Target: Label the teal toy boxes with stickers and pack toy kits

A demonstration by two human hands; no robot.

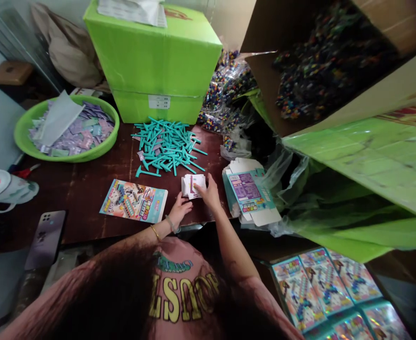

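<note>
A small stack of printed white cards (196, 184) lies near the front of the dark red table, its top pieces slightly fanned. My right hand (211, 194) is at the stack's right side, thumb on the top cards and fingers along the edge. At the lower left corner, my left hand (180, 210) rests with its fingers apart, their tips by the stack. Left of it lies a flat, colourful printed box (134, 200). Behind the cards is a heap of turquoise plastic hammer-shaped pieces (168, 146). Flattened purple-and-teal boxes (252, 191) are piled to the right.
A green basin (97, 153) holds small purple packets. A tall green carton (158, 61) stands at the back. Bags of colourful beads (225, 89) and an open carton (310, 127) are at right. Finished-looking boxes (324, 283) lie lower right. A phone (45, 238) and lidded mug (20, 186) are left.
</note>
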